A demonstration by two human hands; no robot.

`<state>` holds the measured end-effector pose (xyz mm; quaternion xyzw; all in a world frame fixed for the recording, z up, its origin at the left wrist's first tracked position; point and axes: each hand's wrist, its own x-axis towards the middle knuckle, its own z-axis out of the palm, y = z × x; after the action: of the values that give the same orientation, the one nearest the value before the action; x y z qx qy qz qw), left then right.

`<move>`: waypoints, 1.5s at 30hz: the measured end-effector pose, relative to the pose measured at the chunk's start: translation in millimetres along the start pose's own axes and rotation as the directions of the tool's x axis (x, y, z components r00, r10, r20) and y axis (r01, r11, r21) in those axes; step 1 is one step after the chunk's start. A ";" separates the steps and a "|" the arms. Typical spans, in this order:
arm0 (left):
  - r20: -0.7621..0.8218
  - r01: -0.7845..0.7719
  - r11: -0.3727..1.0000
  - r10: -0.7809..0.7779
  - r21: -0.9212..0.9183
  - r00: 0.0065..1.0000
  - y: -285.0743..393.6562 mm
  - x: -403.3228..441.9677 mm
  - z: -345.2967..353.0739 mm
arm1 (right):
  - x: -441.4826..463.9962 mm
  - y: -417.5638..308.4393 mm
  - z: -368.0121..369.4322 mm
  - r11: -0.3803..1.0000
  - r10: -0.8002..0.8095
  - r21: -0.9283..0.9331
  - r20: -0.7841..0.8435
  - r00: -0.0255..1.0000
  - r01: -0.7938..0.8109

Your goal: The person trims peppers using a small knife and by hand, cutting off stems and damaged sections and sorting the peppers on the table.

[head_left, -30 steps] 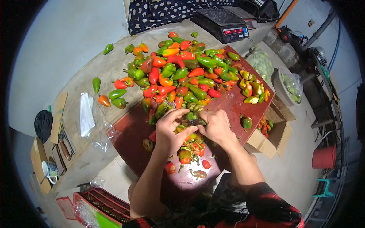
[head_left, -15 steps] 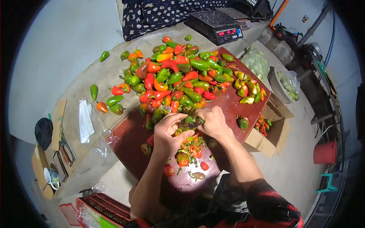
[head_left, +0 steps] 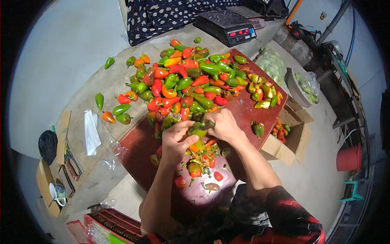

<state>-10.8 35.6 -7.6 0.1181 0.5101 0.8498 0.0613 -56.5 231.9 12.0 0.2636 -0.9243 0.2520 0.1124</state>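
Observation:
A green pepper [head_left: 198, 132] with a dark patch is held between both hands over the dark red table [head_left: 136, 142]. My left hand [head_left: 176, 140] pinches its left side with thumb and fingers. The fingers of my right hand [head_left: 223, 125] are closed at its upper right end; what exactly they grip there is partly hidden. Just below the hands lie cut pepper pieces and stems, among them a red and green piece [head_left: 195, 167]. Beyond the hands spreads a large heap of red, green and orange peppers [head_left: 185, 81].
Opened peppers [head_left: 264, 92] lie at the table's right. Below that edge stands a cardboard box [head_left: 298, 140] holding peppers. A digital scale [head_left: 231, 30] sits at the back, a basin [head_left: 298, 87] at the right, a red crate [head_left: 115, 223] at the lower left.
The pepper between my hands has turned, showing more of its green side. The surroundings have shifted slightly left in the view.

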 end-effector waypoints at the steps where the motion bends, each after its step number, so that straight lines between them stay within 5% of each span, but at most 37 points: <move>1: -0.020 0.017 0.999 -0.018 -0.047 1.000 -2.6 4.6 -2.1 | 6.5 -2.4 -4.0 0.998 0.049 -0.042 0.044 0.998 -0.047; 3: 0.010 0.025 0.997 -0.024 -0.069 1.000 -1.6 5.4 -4.6 | 6.3 -3.1 -11.0 1.000 0.013 -0.010 0.054 0.998 -0.012; 6: 0.108 0.018 0.997 -0.011 -0.070 0.994 14.8 -10.2 7.9 | 17.0 19.1 -5.9 0.917 0.325 -0.305 0.195 0.926 -0.257; 9: 0.174 0.074 0.987 -0.048 -0.143 0.984 15.0 -12.2 2.5 | 12.4 19.0 -25.0 0.924 0.341 -0.172 -0.033 0.940 -0.341; 13: 0.186 0.104 0.931 -0.040 -0.349 0.982 16.3 -12.8 -7.2 | 14.2 47.9 1.5 0.880 0.459 -0.166 0.049 0.887 -0.446; 15: 0.059 0.062 0.855 -0.037 -0.516 0.998 14.2 -7.8 -10.4 | 15.8 50.4 4.4 0.900 0.430 -0.068 -0.009 0.903 -0.430; 20: -0.184 -0.016 0.922 -0.060 -0.386 0.981 -3.7 -5.7 -23.9 | 21.8 53.9 19.5 0.928 0.361 -0.069 -0.086 0.929 -0.367; 22: -0.151 0.031 0.753 -0.172 -0.657 0.974 -3.8 -5.8 -26.4 | 19.2 53.2 23.4 0.917 0.382 -0.104 -0.056 0.923 -0.386; 26: -0.258 0.124 0.880 -0.265 -0.458 0.929 -1.2 -0.7 -16.4 | 20.5 53.2 20.0 0.922 0.385 -0.027 -0.013 0.923 -0.385; 28: -0.311 0.199 0.980 -0.190 -0.003 0.931 -0.3 1.0 -11.5 | 19.9 48.7 13.1 0.952 0.303 0.073 -0.091 0.949 -0.297; 31: -0.400 0.138 0.954 -0.022 0.266 0.916 4.3 1.8 7.1 | 15.7 26.2 -0.4 0.954 0.160 0.272 -0.119 0.980 -0.122; 36: -0.204 0.273 0.951 -0.241 0.146 0.949 9.7 3.4 -0.1 | 7.2 -9.1 -7.1 0.845 0.000 0.535 0.009 1.000 -0.005; 39: -0.069 0.299 0.953 -0.295 0.056 0.953 10.6 -0.7 -1.3 | 1.7 -21.7 -12.6 0.719 0.102 0.667 0.173 0.980 -0.193; 43: -0.106 0.235 0.971 -0.239 -0.053 0.965 14.0 -4.2 -1.0 | 1.4 -21.7 -17.4 0.797 0.083 0.602 -0.014 0.996 -0.058; 45: -0.141 0.166 0.983 -0.175 -0.073 0.974 13.2 -3.1 -3.9 | -4.3 -14.0 -7.4 0.938 0.153 0.307 0.057 0.987 -0.163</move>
<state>-8.6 25.4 1.9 0.0091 0.4953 0.8629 0.1000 -44.6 227.3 22.5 0.2070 -0.8930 0.3983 0.0341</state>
